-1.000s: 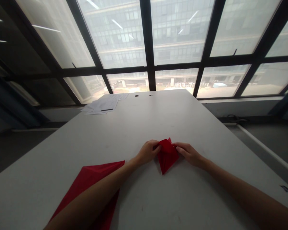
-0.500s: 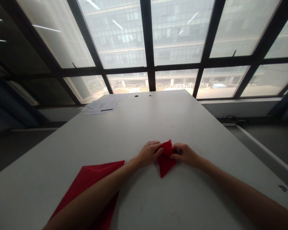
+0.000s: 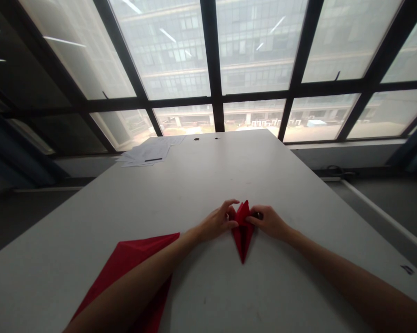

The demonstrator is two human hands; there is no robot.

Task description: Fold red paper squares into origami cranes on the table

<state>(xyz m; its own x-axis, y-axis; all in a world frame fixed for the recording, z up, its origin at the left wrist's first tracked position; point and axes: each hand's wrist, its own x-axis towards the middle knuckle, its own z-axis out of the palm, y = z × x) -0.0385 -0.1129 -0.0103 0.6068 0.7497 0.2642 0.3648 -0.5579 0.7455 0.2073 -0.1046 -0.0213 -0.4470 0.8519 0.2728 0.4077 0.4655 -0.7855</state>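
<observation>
A small folded red paper (image 3: 243,231) is on the white table between my hands, its long point toward me and its top standing up in two tips. My left hand (image 3: 219,219) pinches its left edge between thumb and fingers, the index finger lifted off. On the other side, my right hand (image 3: 266,221) has thumb and fingers closed on the right edge. A larger red sheet (image 3: 146,245) lies at the left, partly hidden under my left forearm.
Loose white papers (image 3: 148,150) with a dark strip on them lie at the far left of the table (image 3: 208,180). A small dark mark or tag (image 3: 407,269) is near the right edge. Large windows (image 3: 253,46) stand behind the far end.
The folded red paper has narrowed, with a lengthwise crease now showing and its lower point shifted right and toward me. My left index finger has lifted from it.
</observation>
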